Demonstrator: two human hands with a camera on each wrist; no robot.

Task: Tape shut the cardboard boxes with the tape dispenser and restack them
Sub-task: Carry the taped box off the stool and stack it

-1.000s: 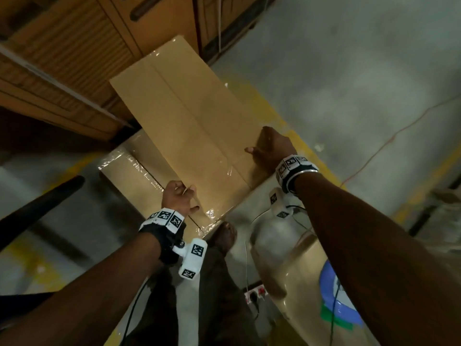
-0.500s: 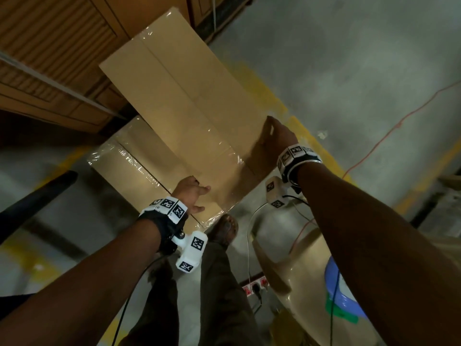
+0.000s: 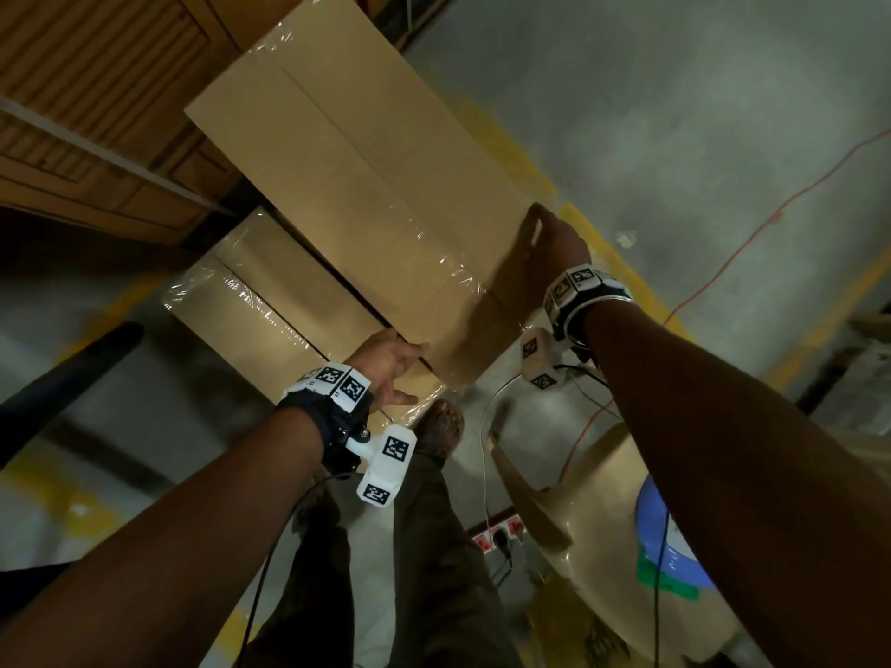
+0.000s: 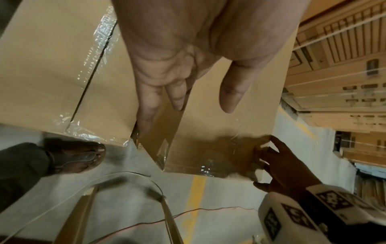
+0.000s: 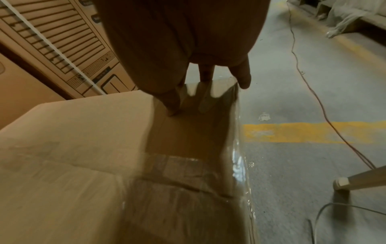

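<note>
My left hand (image 3: 385, 364) grips the near edge of the top cardboard box (image 3: 366, 185). My fingers (image 4: 146, 105) go under the box and my thumb (image 4: 228, 92) lies on its top. My right hand (image 3: 549, 243) grips the same box at its right edge, at about 3 o'clock. Its fingers (image 5: 173, 102) lie on the side of the box and its thumb (image 5: 243, 77) hooks over the corner. The box is shut, with shiny clear tape (image 3: 434, 262) across its near end. It is held up, tipped, over the bottom cardboard box (image 3: 250, 291). That one lies on the gray floor (image 3: 675, 113) at about 9 o'clock from my left hand, and it has clear tape too. My sandaled foot (image 3: 441, 426) stands just beside the bottom box's near corner. A tan plastic chair (image 3: 593, 513) is at about 5 o'clock. A thin red wire (image 3: 752, 224) runs over the floor on the right. More big printed cartons (image 3: 96, 89) stand at about 11 o'clock.
</note>
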